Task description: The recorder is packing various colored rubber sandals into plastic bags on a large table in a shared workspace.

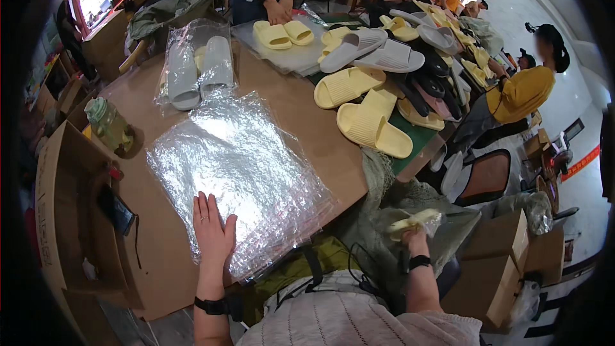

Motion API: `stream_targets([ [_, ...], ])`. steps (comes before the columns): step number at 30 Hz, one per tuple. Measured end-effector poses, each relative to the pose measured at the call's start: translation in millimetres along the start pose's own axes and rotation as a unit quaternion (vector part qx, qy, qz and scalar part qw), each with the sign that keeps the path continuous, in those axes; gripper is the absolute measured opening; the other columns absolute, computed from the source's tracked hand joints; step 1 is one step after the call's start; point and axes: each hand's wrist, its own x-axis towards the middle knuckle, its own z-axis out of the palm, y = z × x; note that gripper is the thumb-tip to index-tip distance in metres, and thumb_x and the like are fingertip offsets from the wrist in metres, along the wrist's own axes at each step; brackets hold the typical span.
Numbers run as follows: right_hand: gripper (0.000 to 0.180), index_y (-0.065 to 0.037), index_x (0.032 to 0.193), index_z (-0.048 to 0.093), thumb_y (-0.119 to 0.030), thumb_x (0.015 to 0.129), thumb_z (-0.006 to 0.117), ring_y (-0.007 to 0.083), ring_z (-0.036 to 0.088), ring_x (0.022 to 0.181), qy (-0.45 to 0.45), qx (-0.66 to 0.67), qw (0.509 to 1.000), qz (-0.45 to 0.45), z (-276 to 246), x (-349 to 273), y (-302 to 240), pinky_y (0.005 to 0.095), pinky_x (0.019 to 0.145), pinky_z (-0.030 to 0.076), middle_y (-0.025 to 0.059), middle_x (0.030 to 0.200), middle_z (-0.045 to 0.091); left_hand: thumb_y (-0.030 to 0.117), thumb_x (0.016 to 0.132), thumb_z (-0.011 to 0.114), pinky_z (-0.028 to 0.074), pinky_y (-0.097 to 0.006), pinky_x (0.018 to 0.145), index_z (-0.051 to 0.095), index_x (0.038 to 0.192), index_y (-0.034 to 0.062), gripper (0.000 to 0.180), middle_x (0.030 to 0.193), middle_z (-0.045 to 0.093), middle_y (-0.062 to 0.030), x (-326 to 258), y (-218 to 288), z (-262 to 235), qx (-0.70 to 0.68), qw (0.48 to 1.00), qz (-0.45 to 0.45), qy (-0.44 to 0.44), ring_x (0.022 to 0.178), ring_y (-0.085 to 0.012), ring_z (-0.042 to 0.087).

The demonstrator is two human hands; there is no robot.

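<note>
My left hand (pixel 214 230) lies flat, fingers stretched out, on the near left part of a stack of shiny clear plastic bags (pixel 256 160). Off the table's near right edge, my right hand (pixel 416 238) is closed on yellow slippers (pixel 410 220) that seem wrapped in clear plastic. They are over a greenish woven sack (pixel 448 230); whether they touch it I cannot tell. Beyond the stack, a pair of grey slippers (pixel 184 77) rests in a clear bag. Loose yellow slippers (pixel 375 123) lie to the right of the stack.
Yellow, grey and black slippers (pixel 391 54) are heaped at the far right. A co-worker's hands (pixel 279 9) are by yellow slippers (pixel 282 34) across the table. A green-lidded bottle (pixel 107 125), a phone (pixel 116 210) and an open carton (pixel 64 205) are at left; cartons (pixel 490 269) stand at right.
</note>
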Motion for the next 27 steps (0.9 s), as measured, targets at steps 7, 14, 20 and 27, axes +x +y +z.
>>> stream_targets([
  [7, 0.038, -0.006, 0.122, 0.056, -0.022, 0.089, 0.066, 0.0239, 0.060, 0.081, 0.150, 0.633, 0.625, 0.432, 69.1, 48.3, -56.6, 0.0376, 0.060, 0.047, 0.0088, 0.102, 0.065, 0.036, 0.094, 0.061, 0.024, -0.050, 0.118, 0.039, 0.148, -0.0017, 0.070, 0.157, 0.030, -0.0260, 2.3, -2.0, 5.7, 0.004, 1.000, -0.004, -0.012, 0.146, -0.0441, 0.025],
  [14, 0.020, -0.002, 0.106, 0.061, -0.002, 0.087, 0.067, 0.0246, 0.056, 0.088, 0.255, 0.035, 0.911, -0.322, 7.3, 124.4, -317.7, 0.0346, 0.080, 0.046, 0.0109, 0.096, 0.059, 0.033, 0.088, 0.067, 0.025, -0.053, 0.118, 0.045, 0.140, -0.0080, 0.070, 0.152, 0.032, -0.0352, -24.1, -16.2, -12.7, -0.003, 0.996, -0.090, -0.006, 0.143, -0.0479, 0.028],
  [20, 0.076, -0.004, 0.145, 0.044, -0.019, 0.079, 0.078, 0.0415, 0.034, 0.140, 0.141, -0.126, 0.905, -0.382, -21.6, 235.3, -356.1, 0.0479, 0.116, 0.030, 0.0234, 0.152, 0.036, 0.048, 0.097, 0.053, 0.024, -0.048, 0.120, 0.039, 0.145, -0.0048, 0.073, 0.156, 0.030, -0.0297, -8.9, 2.3, -7.3, 0.002, 0.997, -0.059, -0.042, 0.147, -0.0434, 0.025],
  [27, 0.035, -0.004, 0.115, 0.070, -0.027, 0.090, 0.065, 0.0438, 0.044, 0.132, 0.132, -0.119, 0.851, -0.494, 4.7, 265.3, -423.0, 0.0495, 0.110, 0.036, 0.0255, 0.146, 0.046, 0.049, 0.097, 0.051, 0.023, -0.047, 0.120, 0.038, 0.148, -0.0039, 0.074, 0.156, 0.030, -0.0281, -20.7, -2.7, -11.4, 0.016, 0.998, -0.065, -0.017, 0.147, -0.0425, 0.025],
])
